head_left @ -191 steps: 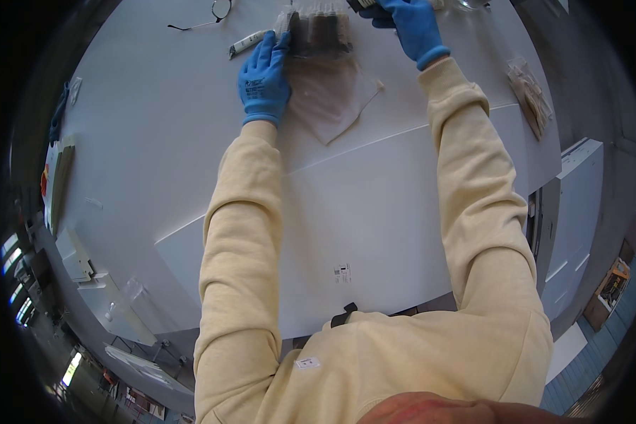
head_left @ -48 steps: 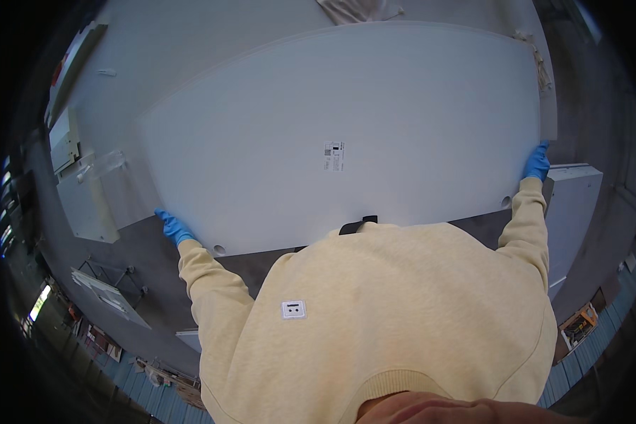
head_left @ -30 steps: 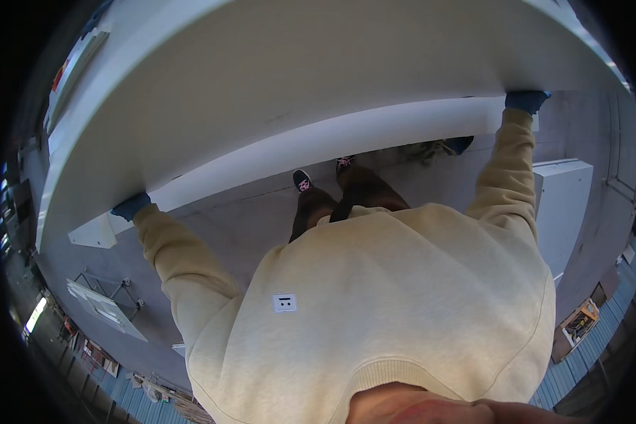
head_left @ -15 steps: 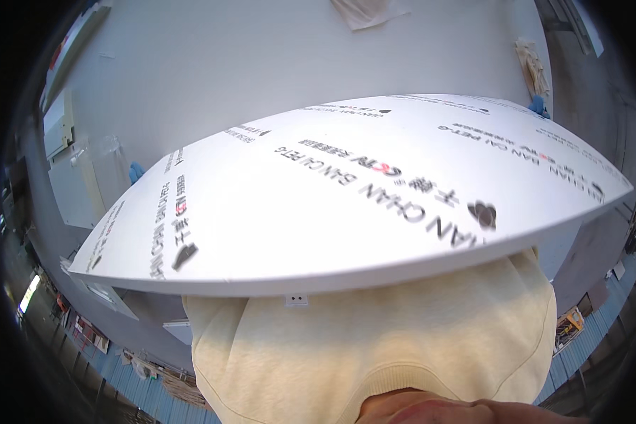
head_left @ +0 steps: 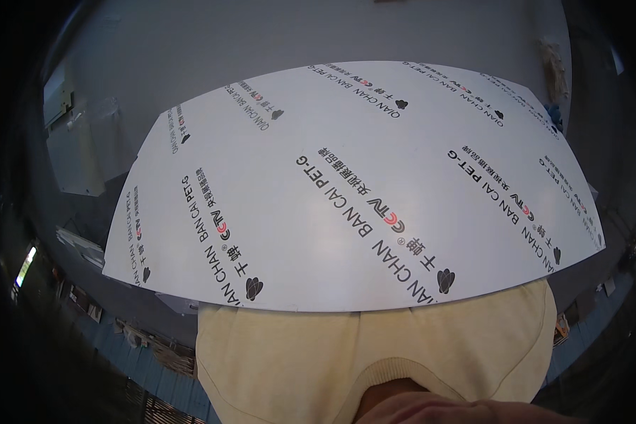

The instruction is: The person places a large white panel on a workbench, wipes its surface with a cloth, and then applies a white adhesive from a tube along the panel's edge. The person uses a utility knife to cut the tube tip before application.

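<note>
A large white board fills the middle, its smooth face covered in repeated dark and red print. Its near edge lies against the front of my cream sweatshirt, and the board hides both my forearms. At its right side edge, toward the far corner, a small patch of blue glove shows; this appears to be my right hand, gripping the edge, with most of its fingers hidden. My left hand is out of sight behind the board.
A grey wall stands beyond the board. Pale box-like panels are at the left, with clear plastic wrap beside them. Beige material hangs at the upper right. Stacked materials show at the lower left.
The board has tilted so that more of its printed face shows, and its far edge sits higher in view. The blue glove at the left edge has gone out of sight.
</note>
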Motion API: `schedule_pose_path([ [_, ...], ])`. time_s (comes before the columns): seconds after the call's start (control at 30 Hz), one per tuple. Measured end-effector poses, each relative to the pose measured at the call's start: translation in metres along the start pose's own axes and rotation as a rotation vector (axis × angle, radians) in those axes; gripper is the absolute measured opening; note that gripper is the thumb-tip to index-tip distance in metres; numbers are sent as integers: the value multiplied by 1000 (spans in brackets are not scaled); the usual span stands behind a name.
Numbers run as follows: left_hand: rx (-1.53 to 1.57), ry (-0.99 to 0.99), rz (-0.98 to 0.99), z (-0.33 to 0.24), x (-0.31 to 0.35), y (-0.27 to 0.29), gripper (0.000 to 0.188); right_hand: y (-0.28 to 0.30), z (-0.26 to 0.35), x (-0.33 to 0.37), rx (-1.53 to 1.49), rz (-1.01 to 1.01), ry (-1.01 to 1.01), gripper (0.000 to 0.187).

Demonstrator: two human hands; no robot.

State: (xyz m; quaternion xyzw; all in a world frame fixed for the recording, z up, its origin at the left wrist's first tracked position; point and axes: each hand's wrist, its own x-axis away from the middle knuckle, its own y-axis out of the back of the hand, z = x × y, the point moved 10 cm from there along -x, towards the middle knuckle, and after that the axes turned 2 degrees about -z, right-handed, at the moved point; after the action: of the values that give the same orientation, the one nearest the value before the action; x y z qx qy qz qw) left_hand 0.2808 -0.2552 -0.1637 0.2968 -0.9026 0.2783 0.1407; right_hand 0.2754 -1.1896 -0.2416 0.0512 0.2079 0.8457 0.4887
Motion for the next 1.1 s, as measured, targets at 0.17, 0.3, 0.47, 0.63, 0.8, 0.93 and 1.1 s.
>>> schedule_pose_path([
  [0.17, 67, 96, 52, -14, 96, -49, 59, -1, 13, 5, 210, 36, 81, 48],
  [0.3, 122, 189, 102, -15, 142, -90, 59, -10, 17, 12, 363, 79, 144, 48],
  [0.47, 141, 301, 138, -15, 164, -123, 60, -3, 35, 31, 543, 104, 255, 48],
  [0.63, -102, 477, -89, -4, 169, -119, 64, 4, 54, 76, 713, 211, 365, 48],
  [0.8, 104, 738, -101, -3, 180, -153, 61, 27, 84, 152, 894, 445, 432, 48],
  [0.93, 114, 791, -235, -3, 180, -139, 55, 62, 104, 211, 1041, 696, 423, 48],
  [1.1, 176, 919, -438, 5, 191, -103, 51, 91, 137, 261, 1189, 1054, 392, 49],
])
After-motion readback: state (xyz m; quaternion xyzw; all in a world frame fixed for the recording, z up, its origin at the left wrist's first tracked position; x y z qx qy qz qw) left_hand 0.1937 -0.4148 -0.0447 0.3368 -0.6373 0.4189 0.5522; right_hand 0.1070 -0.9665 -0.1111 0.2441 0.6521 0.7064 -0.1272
